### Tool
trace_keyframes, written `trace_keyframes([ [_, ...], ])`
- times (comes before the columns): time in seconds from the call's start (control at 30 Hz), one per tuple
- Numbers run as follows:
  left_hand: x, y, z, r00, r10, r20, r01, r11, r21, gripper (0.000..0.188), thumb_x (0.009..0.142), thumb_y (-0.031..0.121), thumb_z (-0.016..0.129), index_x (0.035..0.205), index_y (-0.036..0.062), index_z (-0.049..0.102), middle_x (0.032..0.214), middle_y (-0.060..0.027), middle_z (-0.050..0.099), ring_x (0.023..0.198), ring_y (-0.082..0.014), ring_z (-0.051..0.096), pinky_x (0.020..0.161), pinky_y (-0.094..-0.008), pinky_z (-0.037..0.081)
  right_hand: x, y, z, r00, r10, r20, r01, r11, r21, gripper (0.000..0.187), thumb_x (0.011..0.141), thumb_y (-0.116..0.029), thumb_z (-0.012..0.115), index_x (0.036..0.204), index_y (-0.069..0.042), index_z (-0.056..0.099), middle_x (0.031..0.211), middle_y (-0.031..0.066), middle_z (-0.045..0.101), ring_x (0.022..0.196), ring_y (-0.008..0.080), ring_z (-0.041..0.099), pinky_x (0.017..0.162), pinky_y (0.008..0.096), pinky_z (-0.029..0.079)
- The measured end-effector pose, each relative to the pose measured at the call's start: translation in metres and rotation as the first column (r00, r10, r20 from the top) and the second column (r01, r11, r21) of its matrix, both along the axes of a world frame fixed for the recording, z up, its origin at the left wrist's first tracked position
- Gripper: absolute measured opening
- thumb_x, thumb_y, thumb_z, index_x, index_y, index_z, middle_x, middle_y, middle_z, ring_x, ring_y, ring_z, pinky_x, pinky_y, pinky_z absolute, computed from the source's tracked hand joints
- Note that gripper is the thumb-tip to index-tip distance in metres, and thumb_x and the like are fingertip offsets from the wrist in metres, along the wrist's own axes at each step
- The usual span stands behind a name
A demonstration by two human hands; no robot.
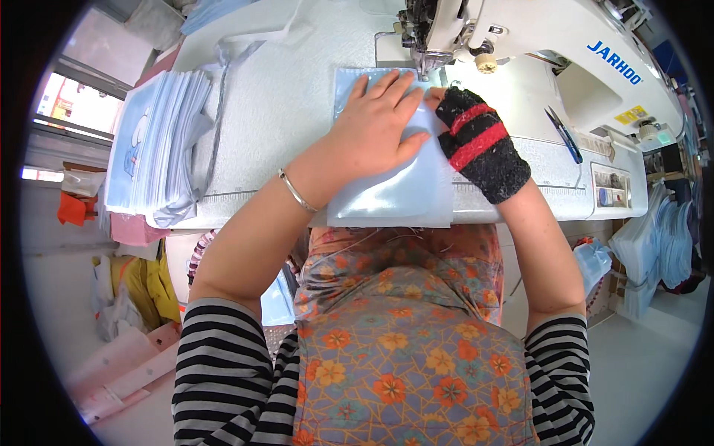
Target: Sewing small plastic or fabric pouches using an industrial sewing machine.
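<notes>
A glossy light blue plastic sheet [387,195] lies on the sewing table, its far edge close to the presser foot [424,68] of a white sewing machine [547,44]. My left hand [375,134] rests flat on it, fingers spread and pointing toward the needle area. At the sheet's right edge is my right hand [480,141], in a black fingerless glove with red stripes. Its fingers are bent in and closed at that edge, close to the foot; the glove hides part of them. Whether the sheet has several layers, I cannot tell.
To the left stands a thick stack of light blue printed plastic pieces [160,141]. Thread snips [565,135] lie right of my glove, near a small tray of bobbins [612,187]. More blue pieces [647,245] hang at the far right. The table's front edge runs before my apron.
</notes>
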State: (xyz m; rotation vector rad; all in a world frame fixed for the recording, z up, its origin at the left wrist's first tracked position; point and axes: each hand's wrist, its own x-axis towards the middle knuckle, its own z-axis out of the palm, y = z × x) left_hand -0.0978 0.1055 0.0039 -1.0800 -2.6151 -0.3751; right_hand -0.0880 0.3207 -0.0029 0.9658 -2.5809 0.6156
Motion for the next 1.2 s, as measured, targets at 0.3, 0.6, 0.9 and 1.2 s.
trace_keyframes([
  [0.3,0.022,0.002,0.001,0.999,0.004,0.032,-0.005,0.999,0.035,0.057,0.09,0.031,0.063,0.132,-0.0049,0.051,0.144,-0.0214,0.048,0.136,-0.0369,0.043,0.112,-0.0566,0.033,0.01,0.003,0.004,0.999,0.014,-0.036,-0.012,0.999,0.046,0.044,0.075,0.0,0.061,0.119,-0.001,0.063,0.123,0.0169,0.062,0.115,0.0356,0.058,0.101,0.0422,0.047],
  [0.6,0.01,-0.001,0.002,0.998,-0.044,0.05,0.039,0.996,0.085,0.043,0.088,0.016,0.065,0.129,0.0039,0.056,0.137,-0.0146,0.053,0.125,-0.0347,0.054,0.109,-0.0509,0.041,0.008,0.001,0.005,0.996,0.033,-0.079,-0.029,0.998,0.051,0.042,0.074,0.0,0.062,0.116,0.0,0.064,0.121,0.0166,0.063,0.113,0.0353,0.06,0.1,0.0431,0.048],
  [0.9,-0.023,-0.009,-0.004,0.987,-0.085,-0.133,0.106,0.982,0.156,0.029,0.083,0.009,0.063,0.111,0.0046,0.066,0.119,-0.0094,0.064,0.109,-0.0275,0.063,0.095,-0.0433,0.048,0.008,-0.008,0.01,0.994,0.028,-0.104,-0.022,0.998,0.059,0.038,0.079,-0.004,0.063,0.117,0.002,0.063,0.122,0.019,0.062,0.112,0.0378,0.059,0.1,0.0453,0.048],
  [1.2,-0.037,-0.013,-0.002,0.98,-0.109,-0.166,0.132,0.982,0.132,0.029,0.082,0.008,0.062,0.11,0.0054,0.067,0.115,-0.0076,0.065,0.103,-0.0245,0.064,0.087,-0.0407,0.05,0.006,-0.015,0.008,0.994,-0.046,-0.101,0.058,0.991,0.121,0.042,0.085,-0.02,0.065,0.119,0.004,0.062,0.128,0.0208,0.059,0.119,0.0368,0.056,0.105,0.0478,0.042],
])
